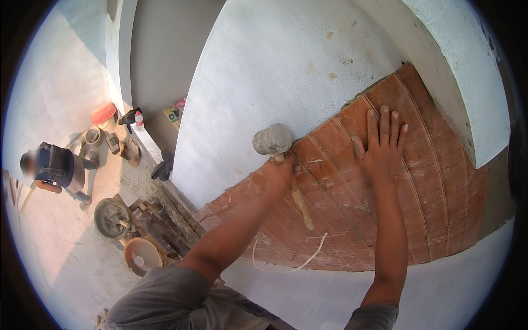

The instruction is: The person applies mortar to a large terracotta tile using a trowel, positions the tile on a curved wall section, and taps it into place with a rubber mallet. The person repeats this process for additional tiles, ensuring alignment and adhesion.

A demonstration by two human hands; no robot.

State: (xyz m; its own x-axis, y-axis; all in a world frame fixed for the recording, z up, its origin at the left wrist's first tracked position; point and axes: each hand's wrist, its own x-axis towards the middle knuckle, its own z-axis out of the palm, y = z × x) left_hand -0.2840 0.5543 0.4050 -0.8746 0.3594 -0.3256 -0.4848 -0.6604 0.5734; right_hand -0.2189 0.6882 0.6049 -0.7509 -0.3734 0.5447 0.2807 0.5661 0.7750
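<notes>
My left hand (279, 175) is closed round the wooden handle of a mallet, just below its head. The grey, dust-caked mallet head (273, 139) stands above the fist against the white wall, and the handle slants down over the tiles. Spread flat, my right hand (383, 146) presses on the reddish-brown wall tiles (341, 212) near their upper right part, fingers pointing up. Pale smears and dark joint lines mark the tiles. Across their lower edge hangs a loop of white cord (308, 260).
Bare white wall (247, 66) rises above the tiles; a concrete ledge (440, 71) borders them at right. Lower left are a mortar tub (111, 218), an orange-rimmed bucket (141, 256) and wooden planks (184, 220). Farther left, another person (58, 168) bends near several containers.
</notes>
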